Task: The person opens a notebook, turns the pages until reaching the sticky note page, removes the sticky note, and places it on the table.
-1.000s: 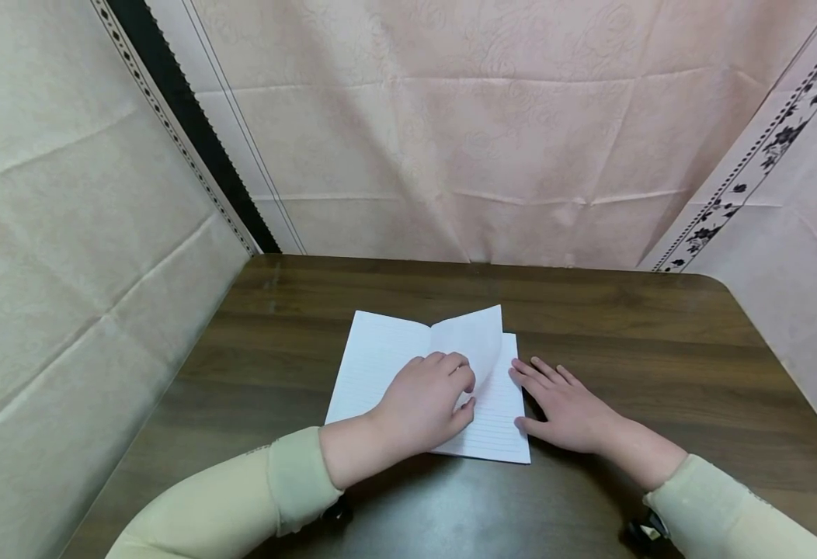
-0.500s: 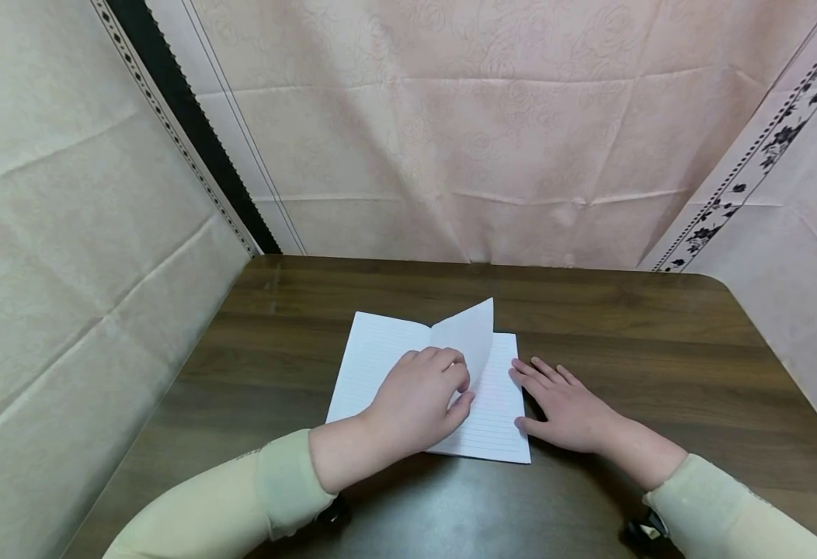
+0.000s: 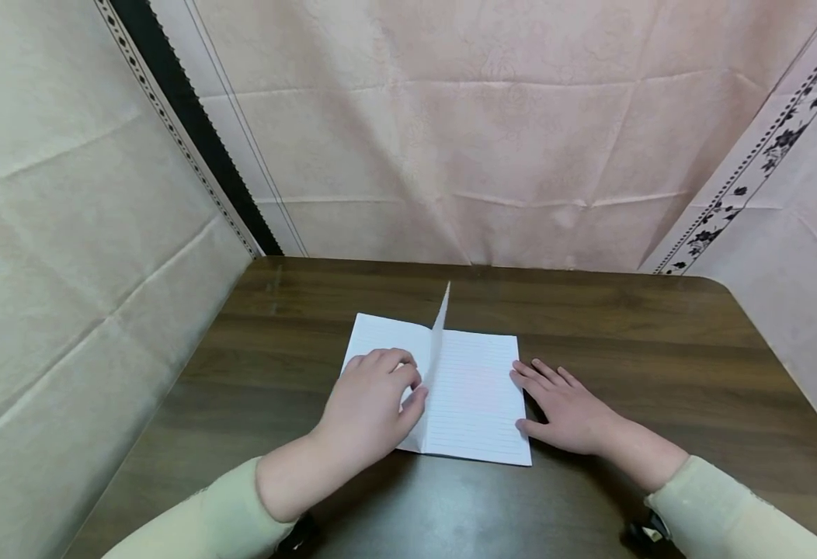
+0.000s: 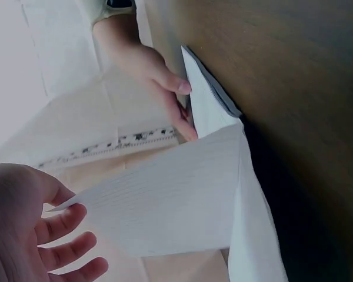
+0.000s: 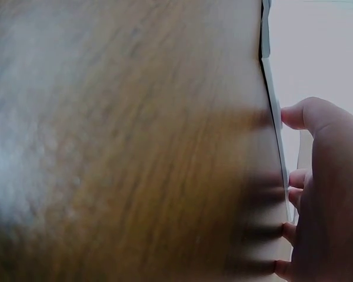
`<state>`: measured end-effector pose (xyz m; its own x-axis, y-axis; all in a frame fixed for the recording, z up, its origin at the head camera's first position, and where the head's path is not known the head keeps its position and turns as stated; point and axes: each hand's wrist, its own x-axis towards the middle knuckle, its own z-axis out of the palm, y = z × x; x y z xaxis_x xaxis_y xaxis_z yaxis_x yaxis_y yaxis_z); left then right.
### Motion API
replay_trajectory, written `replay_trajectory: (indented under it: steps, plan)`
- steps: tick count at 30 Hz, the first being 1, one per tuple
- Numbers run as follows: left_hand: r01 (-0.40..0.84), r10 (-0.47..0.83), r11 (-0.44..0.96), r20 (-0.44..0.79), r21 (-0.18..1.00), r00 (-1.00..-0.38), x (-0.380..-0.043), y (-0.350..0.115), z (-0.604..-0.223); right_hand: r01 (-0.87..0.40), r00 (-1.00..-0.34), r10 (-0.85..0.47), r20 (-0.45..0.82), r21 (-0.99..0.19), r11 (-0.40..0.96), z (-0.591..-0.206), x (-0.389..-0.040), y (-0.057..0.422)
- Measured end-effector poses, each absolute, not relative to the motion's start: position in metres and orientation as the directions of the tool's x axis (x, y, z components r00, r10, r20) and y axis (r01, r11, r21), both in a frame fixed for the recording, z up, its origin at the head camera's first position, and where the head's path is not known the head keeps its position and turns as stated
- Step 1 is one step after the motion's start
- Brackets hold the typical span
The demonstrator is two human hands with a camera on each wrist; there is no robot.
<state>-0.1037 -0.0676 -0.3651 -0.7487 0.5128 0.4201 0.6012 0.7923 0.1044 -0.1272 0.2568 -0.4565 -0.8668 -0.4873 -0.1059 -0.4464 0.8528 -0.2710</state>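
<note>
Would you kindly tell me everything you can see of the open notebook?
The notebook lies open on the brown, wood-look table, its white, paper-like pages ruled with fine lines. One leaf stands roughly upright from the central fold, pinched near its edge by the left hand. The right hand touches the right-hand edge. The cover's design is out of sight.

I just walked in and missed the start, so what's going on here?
A lined notebook lies open on a wooden table. A person's left hand pinches the free edge of one page, which stands nearly upright at the fold, not yet laid down on either side. Their right hand touches the notebook's right edge.
</note>
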Motion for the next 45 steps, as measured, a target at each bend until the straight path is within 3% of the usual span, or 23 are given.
replay_trajectory:
  steps: [10,18,26,37,45]
  plan:
    - [0.473,0.374,0.87,0.44,0.138,-0.817,-0.097,-0.104,-0.373,-0.45,-0.872,-0.485,-0.068,-0.279,0.848,-0.46,-0.124,0.261]
    - [0.44,0.366,0.896,0.455,0.064,-0.812,-0.094,-0.119,-0.378,-0.445,-0.874,-0.48,-0.08,-0.268,0.854,-0.457,-0.122,0.261]
    - [0.398,0.331,0.913,0.409,0.088,-0.851,-0.093,-0.129,-0.38,-0.433,-0.878,-0.471,-0.088,-0.274,0.859,-0.461,-0.124,0.26]
    - [0.282,0.246,0.953,0.262,0.108,-0.933,-0.096,-0.148,-0.398,-0.441,-0.874,-0.477,-0.089,-0.265,0.857,-0.458,-0.126,0.256]
    - [0.251,0.249,0.968,0.068,0.018,-0.966,-0.106,-0.152,-0.423,-0.445,-0.871,-0.481,-0.101,-0.255,0.859,-0.458,-0.127,0.257]
